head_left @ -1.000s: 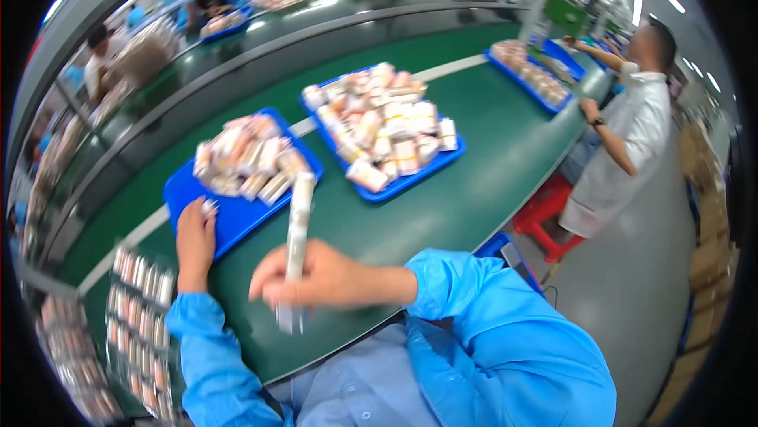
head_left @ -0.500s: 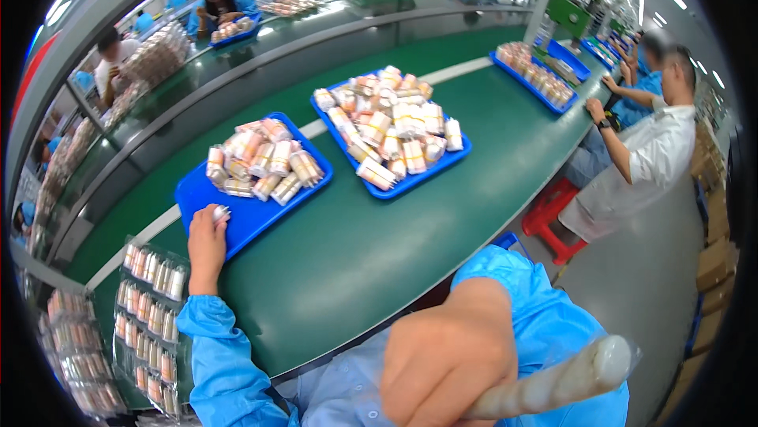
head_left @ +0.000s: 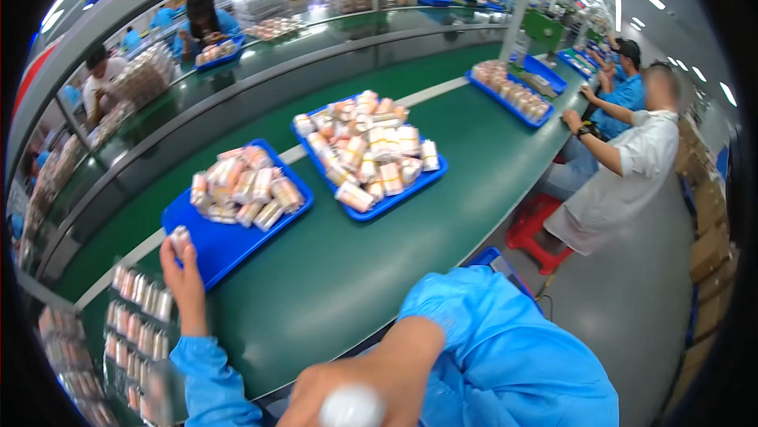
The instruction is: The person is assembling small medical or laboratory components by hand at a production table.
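My left hand (head_left: 185, 279) is at the left edge of the nearer blue tray (head_left: 207, 261), its fingers closed around a small pale wrapped bundle (head_left: 181, 237). Similar pink, white and tan cylindrical bundles (head_left: 246, 184) are heaped at the tray's far right part. At the lower edge, close to the camera, my right hand (head_left: 371, 376) grips a pale roll (head_left: 353, 406). Only the roll's round white end shows now, blurred; the earlier picture shows a long shaft in clear wrap.
A second blue tray (head_left: 395, 204) heaped with bundles stands on the green table (head_left: 339, 269). Clear packs (head_left: 140, 324) of small cylinders lie at the left. Farther right are another filled tray (head_left: 512, 105), a seated person (head_left: 620, 155) and a red stool (head_left: 537, 234).
My right hand has swung left, and the roll's white end has moved from lower right to lower middle. My left hand has tilted upward with the small bundle. The view has shifted slightly.
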Demonstrator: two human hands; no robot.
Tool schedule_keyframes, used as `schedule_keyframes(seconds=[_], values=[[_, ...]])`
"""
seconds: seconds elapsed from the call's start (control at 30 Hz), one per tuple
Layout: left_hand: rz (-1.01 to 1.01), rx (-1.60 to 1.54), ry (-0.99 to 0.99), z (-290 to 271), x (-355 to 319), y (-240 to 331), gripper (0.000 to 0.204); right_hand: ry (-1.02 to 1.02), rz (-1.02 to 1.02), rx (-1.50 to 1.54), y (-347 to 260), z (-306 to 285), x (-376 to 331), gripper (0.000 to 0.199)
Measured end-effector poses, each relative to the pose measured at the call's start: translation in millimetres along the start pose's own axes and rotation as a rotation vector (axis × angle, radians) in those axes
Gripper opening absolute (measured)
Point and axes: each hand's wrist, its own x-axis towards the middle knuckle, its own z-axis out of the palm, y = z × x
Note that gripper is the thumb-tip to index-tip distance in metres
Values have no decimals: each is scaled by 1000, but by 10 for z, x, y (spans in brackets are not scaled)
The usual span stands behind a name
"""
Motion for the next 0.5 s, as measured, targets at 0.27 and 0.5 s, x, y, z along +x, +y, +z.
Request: schedule_keyframes(seconds=[0.27, 0.5], values=[[-346, -224, -343, 91, -713, 769, 63, 290, 382, -514, 260, -707, 81, 13], [44, -37, -566, 274, -754, 912, 48, 520, 646, -1117, 976, -1643, -947, 13]])
